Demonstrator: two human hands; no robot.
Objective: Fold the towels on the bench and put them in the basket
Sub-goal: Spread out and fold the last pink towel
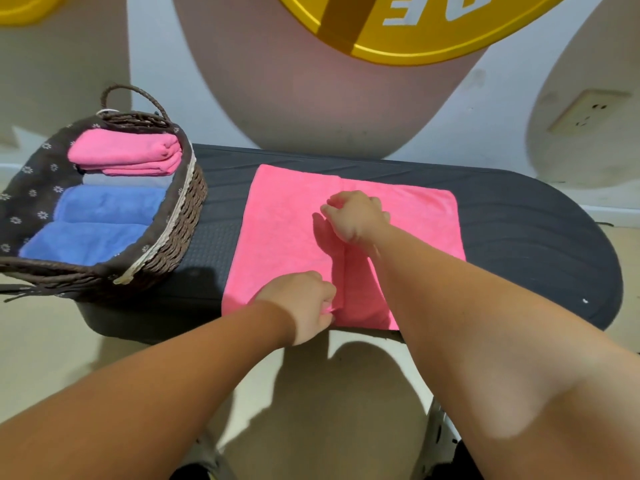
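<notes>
A pink towel lies spread flat on the black bench. My left hand pinches the towel's near edge at the bench's front. My right hand rests on the towel's middle with fingers curled, gripping a raised crease that runs toward me. At the bench's left end stands a brown wicker basket with a handle. Folded pink towels lie at its far end, a grey one below them, and folded blue towels fill the near part.
The bench's right end is bare black padding. Behind it stands a wall with a socket at the right and a large yellow disc at the top. Pale floor lies below the bench.
</notes>
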